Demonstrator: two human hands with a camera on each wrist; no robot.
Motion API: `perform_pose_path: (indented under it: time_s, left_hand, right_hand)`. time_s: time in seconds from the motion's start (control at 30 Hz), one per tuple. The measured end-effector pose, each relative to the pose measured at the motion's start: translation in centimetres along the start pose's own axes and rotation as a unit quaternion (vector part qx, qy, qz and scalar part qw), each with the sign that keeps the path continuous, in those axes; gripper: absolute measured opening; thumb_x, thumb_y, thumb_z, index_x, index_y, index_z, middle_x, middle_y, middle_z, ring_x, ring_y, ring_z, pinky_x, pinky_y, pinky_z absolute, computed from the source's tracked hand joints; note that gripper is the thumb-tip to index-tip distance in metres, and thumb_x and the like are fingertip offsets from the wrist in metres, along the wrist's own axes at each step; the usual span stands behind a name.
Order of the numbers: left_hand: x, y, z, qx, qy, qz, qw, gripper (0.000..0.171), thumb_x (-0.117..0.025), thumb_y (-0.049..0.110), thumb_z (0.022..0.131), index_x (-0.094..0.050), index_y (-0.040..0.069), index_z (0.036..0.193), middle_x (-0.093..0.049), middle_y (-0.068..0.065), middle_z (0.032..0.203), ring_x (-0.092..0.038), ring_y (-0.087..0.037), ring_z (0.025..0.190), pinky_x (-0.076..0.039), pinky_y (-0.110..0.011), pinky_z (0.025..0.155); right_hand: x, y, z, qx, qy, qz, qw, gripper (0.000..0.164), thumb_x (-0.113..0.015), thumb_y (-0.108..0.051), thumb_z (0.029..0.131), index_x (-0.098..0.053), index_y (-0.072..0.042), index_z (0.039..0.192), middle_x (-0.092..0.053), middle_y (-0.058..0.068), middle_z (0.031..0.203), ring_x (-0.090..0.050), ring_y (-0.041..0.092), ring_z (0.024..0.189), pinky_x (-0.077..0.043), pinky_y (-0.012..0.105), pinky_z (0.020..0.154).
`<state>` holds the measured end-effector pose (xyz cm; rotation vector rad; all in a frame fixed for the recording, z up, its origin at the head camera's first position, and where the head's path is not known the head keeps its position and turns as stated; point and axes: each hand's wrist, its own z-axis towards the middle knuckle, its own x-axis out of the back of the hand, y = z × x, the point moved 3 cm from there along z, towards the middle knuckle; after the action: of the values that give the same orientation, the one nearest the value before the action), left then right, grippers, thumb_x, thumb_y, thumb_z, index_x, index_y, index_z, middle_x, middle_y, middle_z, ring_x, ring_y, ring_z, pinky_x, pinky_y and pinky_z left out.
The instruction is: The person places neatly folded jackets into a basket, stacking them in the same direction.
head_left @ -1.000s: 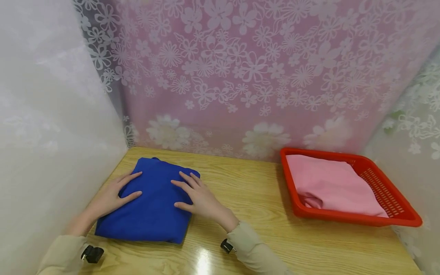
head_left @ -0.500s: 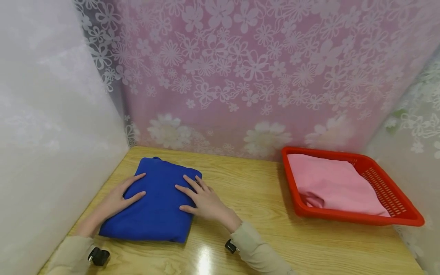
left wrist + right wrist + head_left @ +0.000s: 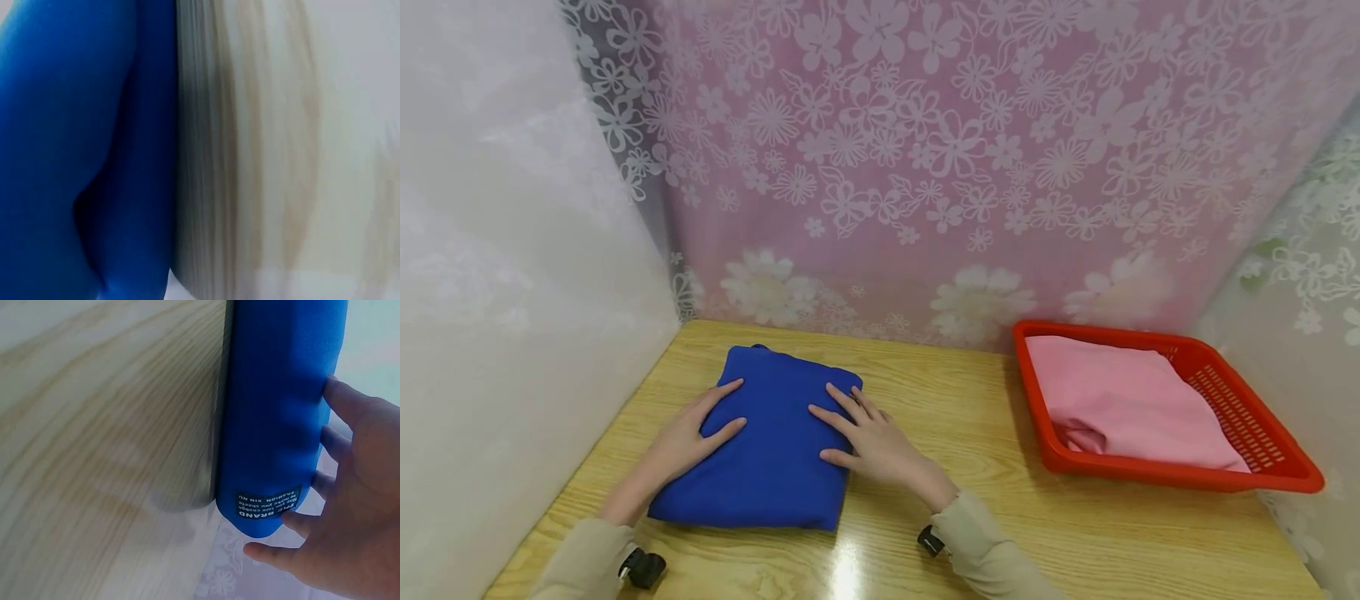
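A folded blue garment [image 3: 775,450] lies on the wooden table, a thick, roughly square bundle. My left hand [image 3: 688,437] rests along its left edge, thumb and fingers spread over the top. On the opposite side my right hand [image 3: 880,446] touches the right edge with fingers spread. The right wrist view shows those fingertips against the bundle's side, near a black label [image 3: 269,503] with white lettering. In the left wrist view the blue fabric [image 3: 62,150] shows a fold in its side; the left hand itself cannot be made out there.
A red plastic basket [image 3: 1150,479] with perforated walls stands on the table's right side, holding folded pink cloth [image 3: 1127,400]. A pink flowered curtain [image 3: 865,167] hangs behind the wooden table [image 3: 955,400]. Pale sheeting [image 3: 527,250] closes off the left side.
Both hands and the blue garment between them have shifted to the right across the table. The red basket stays where it was.
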<state>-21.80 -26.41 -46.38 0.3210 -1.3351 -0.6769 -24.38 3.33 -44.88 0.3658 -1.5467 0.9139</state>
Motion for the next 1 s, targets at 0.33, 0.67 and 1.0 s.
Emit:
perform_pose_path:
  time_s: [0.33, 0.67, 1.0]
  left_hand:
    - [-2.4, 2.4, 0.8, -0.018, 0.019, -0.004, 0.9996, 0.065, -0.065, 0.04, 0.099, -0.042, 0.019, 0.156, -0.042, -0.025, 0.155, -0.044, -0.051, 0.136, -0.04, -0.07, 0.101]
    - [-4.5, 5.1, 1.4, -0.03, 0.035, -0.011, 0.9989, 0.064, -0.069, 0.036, 0.097, -0.046, 0.017, 0.154, -0.046, -0.022, 0.153, -0.046, -0.051, 0.135, -0.04, -0.07, 0.101]
    - [-6.5, 7.4, 2.1, -0.031, 0.033, -0.022, 0.9988, 0.065, -0.069, 0.038, 0.096, -0.046, 0.018, 0.154, -0.047, -0.025, 0.151, -0.045, -0.051, 0.136, -0.041, -0.07, 0.101]
  right_hand:
    - [0.9, 2.0, -2.5, -0.003, 0.003, 0.021, 1.0, 0.066, -0.053, -0.048, 0.103, -0.028, -0.031, 0.162, -0.005, 0.001, 0.171, -0.005, 0.039, 0.156, -0.024, 0.071, 0.113]
    - [1.5, 3.8, -5.1, -0.009, 0.016, 0.021, 1.0, 0.065, -0.053, -0.044, 0.104, -0.029, -0.027, 0.162, -0.006, 0.005, 0.171, -0.005, 0.044, 0.154, -0.021, 0.072, 0.113]
    - [2.4, 4.9, -7.4, -0.037, 0.05, 0.012, 0.998, 0.062, -0.056, -0.044, 0.103, -0.037, -0.026, 0.159, -0.013, 0.007, 0.17, -0.01, 0.045, 0.154, -0.021, 0.072, 0.114]
